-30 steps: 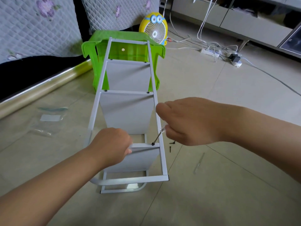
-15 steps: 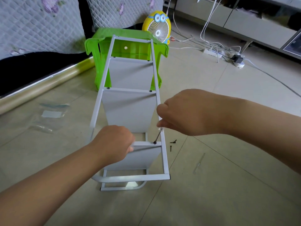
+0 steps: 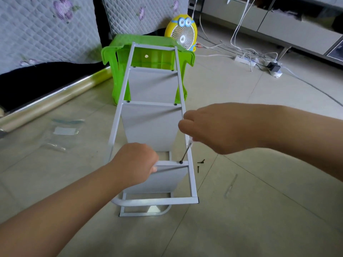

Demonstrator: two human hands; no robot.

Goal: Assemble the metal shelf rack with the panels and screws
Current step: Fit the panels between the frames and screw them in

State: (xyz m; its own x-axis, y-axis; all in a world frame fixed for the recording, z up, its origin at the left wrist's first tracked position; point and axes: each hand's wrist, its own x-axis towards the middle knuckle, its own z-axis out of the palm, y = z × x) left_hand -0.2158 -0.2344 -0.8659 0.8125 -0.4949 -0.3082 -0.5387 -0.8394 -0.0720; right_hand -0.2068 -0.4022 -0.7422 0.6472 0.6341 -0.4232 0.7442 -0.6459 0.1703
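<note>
Open floor (image 3: pixel 241 223) lies near and right of the rack (image 3: pixel 152 103). Loose screws (image 3: pixel 199 168) lie just right of it, and a green stool (image 3: pixel 118 76) blocks its far end.

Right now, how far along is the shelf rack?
Done: the far panel and middle panel show black screws at both crossbar ends. In hand: the right hand holds a screwdriver on the screw at the right end of the near crossbar, which the left hand grips. Left: loose screws lie on the floor; that bar's left end is hidden.
</note>
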